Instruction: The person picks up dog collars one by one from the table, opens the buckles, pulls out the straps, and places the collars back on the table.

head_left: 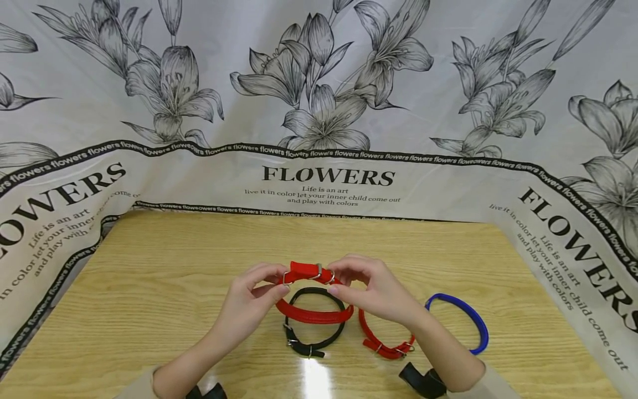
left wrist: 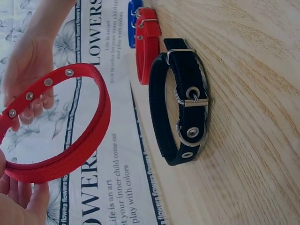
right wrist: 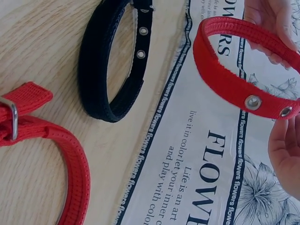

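Observation:
A red buckled collar (head_left: 314,316) is held up in front of me as a closed loop, its metal buckle and rings on the far side. My left hand (head_left: 254,291) pinches it at the left of the buckle, between thumb and fingers. On the buckle's right side, my right hand (head_left: 374,285) pinches the strap the same way. Metal eyelets line the red strap in both wrist views. Below the held loop, a black collar (left wrist: 192,77) with a silver buckle lies on the table, partly overlapped by the red one in the head view.
A second red collar (head_left: 384,350) lies under my right forearm. Farther right is a blue collar (head_left: 480,327), partly hidden by that arm. The wooden table (head_left: 164,255) ends at a flower-printed cloth (head_left: 329,188) at the back and sides.

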A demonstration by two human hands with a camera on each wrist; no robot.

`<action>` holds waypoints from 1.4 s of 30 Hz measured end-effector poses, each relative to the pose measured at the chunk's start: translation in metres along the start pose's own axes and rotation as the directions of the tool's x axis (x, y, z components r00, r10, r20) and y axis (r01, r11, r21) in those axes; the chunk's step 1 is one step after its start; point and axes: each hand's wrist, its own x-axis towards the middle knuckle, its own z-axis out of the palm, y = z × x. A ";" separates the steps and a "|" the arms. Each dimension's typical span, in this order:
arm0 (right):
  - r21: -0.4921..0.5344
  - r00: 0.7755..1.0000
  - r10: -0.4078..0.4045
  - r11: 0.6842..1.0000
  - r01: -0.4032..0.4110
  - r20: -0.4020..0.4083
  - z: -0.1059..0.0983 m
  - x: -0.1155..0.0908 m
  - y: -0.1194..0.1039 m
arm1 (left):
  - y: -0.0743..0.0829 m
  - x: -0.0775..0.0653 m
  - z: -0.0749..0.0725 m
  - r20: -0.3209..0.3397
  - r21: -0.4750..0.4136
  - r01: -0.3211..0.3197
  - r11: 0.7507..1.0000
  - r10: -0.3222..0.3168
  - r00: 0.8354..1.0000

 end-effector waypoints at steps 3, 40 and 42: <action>-0.002 0.998 0.056 0.998 -0.056 -0.033 0.002 0.002 -0.002 | 0.000 0.000 0.001 0.001 -0.001 -0.005 1.000 0.005 1.000; -0.087 1.000 0.000 0.996 -0.002 -0.022 -0.003 0.004 0.000 | -0.006 -0.001 -0.001 -0.028 0.019 0.019 1.000 -0.018 0.999; -0.091 1.000 -0.025 0.996 0.024 -0.004 -0.004 0.004 0.001 | -0.006 -0.001 -0.001 -0.026 0.020 0.016 1.000 -0.015 1.000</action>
